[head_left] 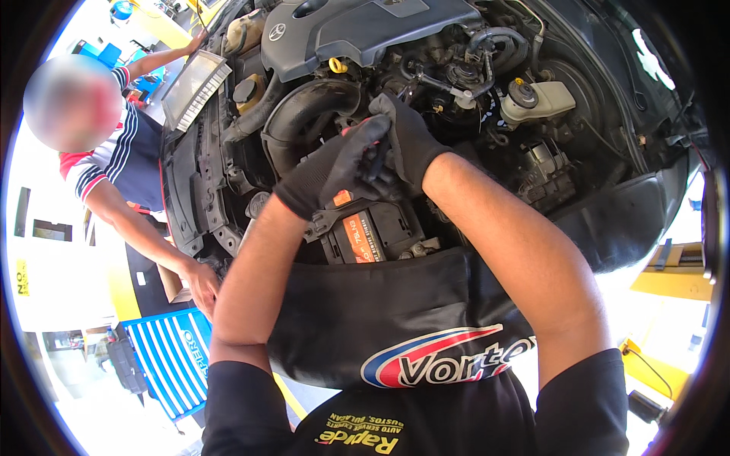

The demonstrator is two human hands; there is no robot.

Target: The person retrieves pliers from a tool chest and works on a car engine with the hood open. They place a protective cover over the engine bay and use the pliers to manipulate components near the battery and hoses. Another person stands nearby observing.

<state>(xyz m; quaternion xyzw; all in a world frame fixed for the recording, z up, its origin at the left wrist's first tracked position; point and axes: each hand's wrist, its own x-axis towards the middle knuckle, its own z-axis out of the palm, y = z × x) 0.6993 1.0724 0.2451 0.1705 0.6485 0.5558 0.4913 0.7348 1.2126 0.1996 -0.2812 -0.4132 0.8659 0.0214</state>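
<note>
Both my hands wear black gloves and meet over the engine bay, above the car battery [380, 232]. My left hand [342, 163] is closed, with a bit of red and a dark part showing at its fingers; what it grips is mostly hidden. Against it, my right hand [409, 140] is closed too, its fingertips pinched together near the engine parts; I cannot make out what is in them. A thick black intake hose [300, 114] curves just left of my hands. Beyond them lies the dark engine cover [357, 38], with a yellow dipstick loop [338, 66] beside it.
A black fender cover [342, 304] drapes over the car's near edge. To the right is a brake fluid reservoir [544, 106]. At left, another person [114, 159] leans on the car near a pleated air filter [196, 87]. A blue tool cabinet [171, 361] stands behind.
</note>
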